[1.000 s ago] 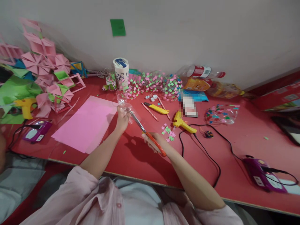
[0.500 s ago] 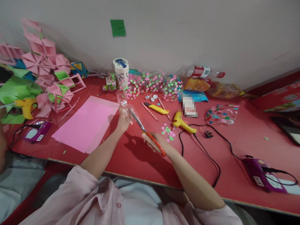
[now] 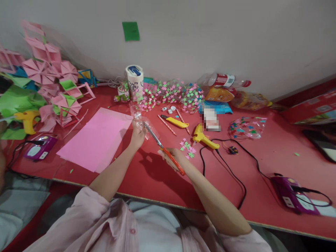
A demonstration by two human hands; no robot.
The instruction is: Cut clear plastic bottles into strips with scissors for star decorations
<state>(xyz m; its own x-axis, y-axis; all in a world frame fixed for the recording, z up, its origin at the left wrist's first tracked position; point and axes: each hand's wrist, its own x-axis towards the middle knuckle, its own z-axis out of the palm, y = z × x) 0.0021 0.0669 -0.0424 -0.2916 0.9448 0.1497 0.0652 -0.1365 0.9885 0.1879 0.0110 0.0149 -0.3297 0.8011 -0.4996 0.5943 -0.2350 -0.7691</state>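
Note:
My left hand (image 3: 138,135) is closed on a piece of clear crinkled plastic (image 3: 137,114), perhaps part of a bottle; its exact shape is hard to make out. In my right hand (image 3: 175,156) is a pair of scissors (image 3: 172,160) with red-orange handles. Their blades point up and left, with the tips at the plastic beside my left fingers. Pink paper sheets (image 3: 91,140) lie left of my left hand. Close to my right hand is a small group of pink and green paper stars (image 3: 187,148).
A yellow glue gun (image 3: 206,138) with a black cord lies right of my hands. Behind are a yellow cutter (image 3: 176,121), striped pencils (image 3: 168,125), a white tumbler (image 3: 135,85) and star-covered plastic (image 3: 170,92). Purple power boxes (image 3: 291,194) and pink paper models (image 3: 42,70) flank the area.
The scissor blades look closer together than before. Both hands stay in nearly the same place, and the whole view has shifted slightly.

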